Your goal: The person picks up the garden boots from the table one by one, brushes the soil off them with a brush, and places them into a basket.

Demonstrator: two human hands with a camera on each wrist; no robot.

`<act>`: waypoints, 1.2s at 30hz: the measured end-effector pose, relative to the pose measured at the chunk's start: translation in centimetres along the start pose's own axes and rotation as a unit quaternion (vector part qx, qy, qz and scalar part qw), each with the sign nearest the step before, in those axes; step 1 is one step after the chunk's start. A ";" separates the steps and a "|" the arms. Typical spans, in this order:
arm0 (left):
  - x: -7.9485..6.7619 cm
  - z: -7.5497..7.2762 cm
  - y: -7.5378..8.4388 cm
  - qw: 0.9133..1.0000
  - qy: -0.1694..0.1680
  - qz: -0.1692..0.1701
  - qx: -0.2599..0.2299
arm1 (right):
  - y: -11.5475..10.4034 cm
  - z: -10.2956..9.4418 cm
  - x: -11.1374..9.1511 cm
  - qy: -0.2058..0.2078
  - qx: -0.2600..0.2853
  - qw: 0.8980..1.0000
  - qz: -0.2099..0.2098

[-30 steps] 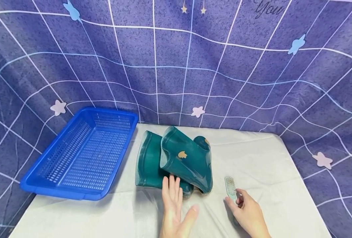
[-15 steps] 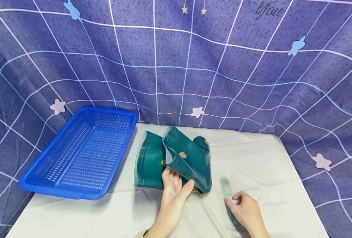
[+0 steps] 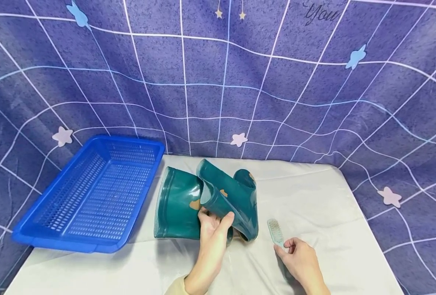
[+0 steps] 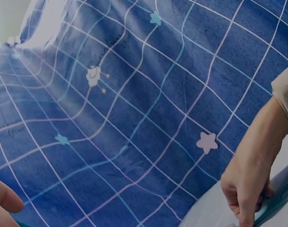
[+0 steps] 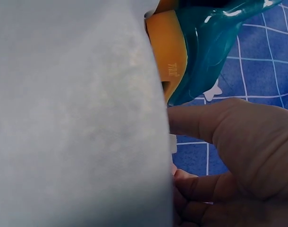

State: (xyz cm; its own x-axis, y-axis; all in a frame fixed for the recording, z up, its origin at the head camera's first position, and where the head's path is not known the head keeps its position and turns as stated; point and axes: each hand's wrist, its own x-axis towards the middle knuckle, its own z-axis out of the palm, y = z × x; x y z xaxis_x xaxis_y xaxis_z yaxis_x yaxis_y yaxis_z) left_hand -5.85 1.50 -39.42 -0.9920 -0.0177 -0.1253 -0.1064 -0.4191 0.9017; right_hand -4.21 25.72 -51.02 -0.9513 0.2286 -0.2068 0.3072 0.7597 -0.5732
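Note:
Two dark green rubber boots lie overlapping on the white cloth in the head view. The upper boot [image 3: 245, 198] slants across the lower boot [image 3: 177, 209], its shaft opening bent inward. My left hand [image 3: 211, 235] holds the upper boot's shaft from below, thumb on the near side and fingers tucked underneath, partly hidden. To the right, my right hand [image 3: 300, 260] pinches the handle of a pale green brush [image 3: 275, 230] between thumb and fingers, its bristle end pointing away. In the right wrist view, a boot's orange sole [image 5: 170, 49] shows beyond the right hand [image 5: 257, 146].
A blue perforated plastic basket [image 3: 68, 244] stands left of the boots. White cloth [image 3: 314, 196] covers the table. Behind it hangs a purple-blue curtain [image 3: 210, 98] with grid lines and stars.
My left hand has moved from beside the boots to gripping the upper boot's shaft, which now bends inward. The right hand keeps the brush; the head view has shifted slightly.

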 end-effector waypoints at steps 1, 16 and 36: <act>0.1 0.1 -0.1 1.000 0.006 -0.002 0.013 | 0.0 0.0 -0.1 0.001 -0.004 1.000 0.004; 0.9 1.1 -0.5 0.986 0.051 -0.036 0.152 | 0.5 -0.5 0.2 -0.072 0.032 0.997 0.006; 2.4 1.7 -2.6 0.944 -0.276 -0.092 -0.153 | 2.9 -2.3 0.9 -0.052 0.349 0.932 0.087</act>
State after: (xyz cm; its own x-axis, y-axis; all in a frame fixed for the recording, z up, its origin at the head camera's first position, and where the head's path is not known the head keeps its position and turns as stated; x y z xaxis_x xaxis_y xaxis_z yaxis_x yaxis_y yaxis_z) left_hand -8.03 4.10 -41.40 -0.8517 0.5221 0.0437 -0.3396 -0.6136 0.7128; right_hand -4.27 29.56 -51.05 -0.8888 0.2235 -0.4000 0.4335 0.1272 -0.8921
